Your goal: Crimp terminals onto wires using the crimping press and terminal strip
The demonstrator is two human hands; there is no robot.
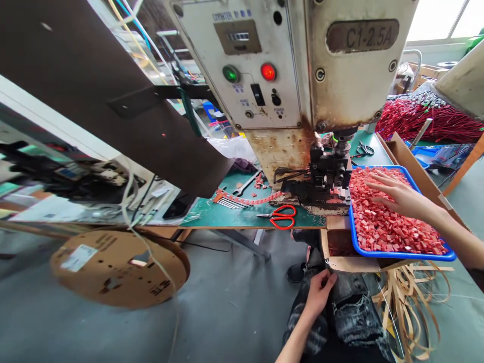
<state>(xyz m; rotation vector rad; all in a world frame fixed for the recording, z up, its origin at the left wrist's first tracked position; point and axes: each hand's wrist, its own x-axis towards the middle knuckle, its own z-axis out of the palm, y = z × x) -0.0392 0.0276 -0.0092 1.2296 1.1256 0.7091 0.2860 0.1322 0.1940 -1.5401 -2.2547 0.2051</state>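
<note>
The right hand (401, 194) is lying flat and open, fingers spread, on a heap of small red parts (389, 227) and gripping none of them. The parts are filling a blue tray (404, 255), which is sitting on a cardboard box (340, 252) at the right end of the green counter (234, 214). The left hand (319, 292) is resting low on the person's lap, fingers loosely curled against torn jeans (348, 307); whether it is pinching anything there is hard to tell.

Just left of the tray, a rust-stained press (302, 75) marked C1-2.5A is standing on the counter, its dark tooling (325, 176) almost touching the tray's rim. Red-handled scissors (280, 217) are lying on the counter before the press, beside a strip of red terminals (257, 199). Tan paper strips (408, 297) are trailing to the floor under the tray. A cardboard reel (117, 267) is hanging below the counter's left end.
</note>
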